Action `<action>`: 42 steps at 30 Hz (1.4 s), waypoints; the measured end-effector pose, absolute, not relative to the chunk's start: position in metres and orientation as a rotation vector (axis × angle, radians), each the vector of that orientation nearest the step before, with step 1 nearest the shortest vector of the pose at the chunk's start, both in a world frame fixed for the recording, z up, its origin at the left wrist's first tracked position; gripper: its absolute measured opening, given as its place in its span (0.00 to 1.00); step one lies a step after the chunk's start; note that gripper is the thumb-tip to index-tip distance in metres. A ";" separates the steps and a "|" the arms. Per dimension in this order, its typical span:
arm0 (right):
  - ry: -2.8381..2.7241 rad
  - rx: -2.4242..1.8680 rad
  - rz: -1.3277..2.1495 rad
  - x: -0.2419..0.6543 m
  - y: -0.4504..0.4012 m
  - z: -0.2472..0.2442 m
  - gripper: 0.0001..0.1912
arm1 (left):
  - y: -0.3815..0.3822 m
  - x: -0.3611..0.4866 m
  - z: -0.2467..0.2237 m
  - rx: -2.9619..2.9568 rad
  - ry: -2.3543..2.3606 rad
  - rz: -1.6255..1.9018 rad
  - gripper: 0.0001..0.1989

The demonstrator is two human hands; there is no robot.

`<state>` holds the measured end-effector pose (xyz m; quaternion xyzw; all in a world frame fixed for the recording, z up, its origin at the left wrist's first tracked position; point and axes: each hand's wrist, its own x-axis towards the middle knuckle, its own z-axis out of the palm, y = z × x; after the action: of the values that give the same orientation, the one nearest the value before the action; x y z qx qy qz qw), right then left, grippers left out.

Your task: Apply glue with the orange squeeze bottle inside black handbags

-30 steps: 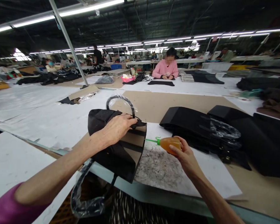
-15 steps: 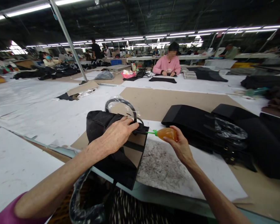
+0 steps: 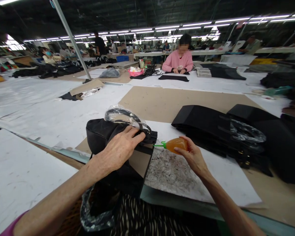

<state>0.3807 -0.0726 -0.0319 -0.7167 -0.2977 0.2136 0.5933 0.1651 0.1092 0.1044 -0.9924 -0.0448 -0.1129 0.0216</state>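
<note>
A black handbag (image 3: 95, 135) lies on its side at the table's front edge, its lower part hanging over. My left hand (image 3: 123, 146) is closed on the bag near its top edge, the fingertips partly hidden in the black folds. A plastic-wrapped handle (image 3: 123, 114) loops up behind that hand; a second wrapped handle (image 3: 95, 226) dangles below the edge. Between thumb and fingers, my right hand (image 3: 194, 159) grips an amber squeeze bottle (image 3: 174, 145) with a thin green nozzle. The nozzle tip points left at the bag's right edge; whether it touches I cannot tell.
To the right lie more black bag pieces (image 3: 201, 119) with a wrapped handle (image 3: 248, 132). Stained white paper (image 3: 172, 173) covers the table by my right hand. A person in pink (image 3: 178, 62) works across the table. A metal pole (image 3: 71, 37) rises at the left.
The bottle's nozzle has moved slightly down along the bag's edge. The bag's upright handle has tipped left, and the view has tilted a little. Both hands keep their hold.
</note>
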 end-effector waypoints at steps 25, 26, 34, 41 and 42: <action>-0.670 -1.643 0.620 0.361 -0.090 -0.028 0.26 | 0.093 0.131 0.087 -3.068 -0.186 -0.541 0.22; -0.664 -1.638 0.629 0.359 -0.091 -0.027 0.26 | 0.092 0.131 0.088 -3.070 -0.186 -0.543 0.22; -0.636 -1.627 0.701 0.348 -0.100 -0.027 0.26 | 0.091 0.127 0.090 -3.074 -0.202 -0.515 0.22; -0.619 -1.629 0.750 0.332 -0.111 -0.022 0.25 | 0.094 0.130 0.088 -3.072 -0.173 -0.551 0.21; -0.617 -1.626 0.757 0.330 -0.113 -0.021 0.24 | 0.094 0.130 0.088 -3.067 -0.171 -0.554 0.21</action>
<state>0.3301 -0.1126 -0.0213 -0.6965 -0.2642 0.3242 0.5831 0.1302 0.0941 0.0876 -0.9825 -0.0549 -0.1776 0.0102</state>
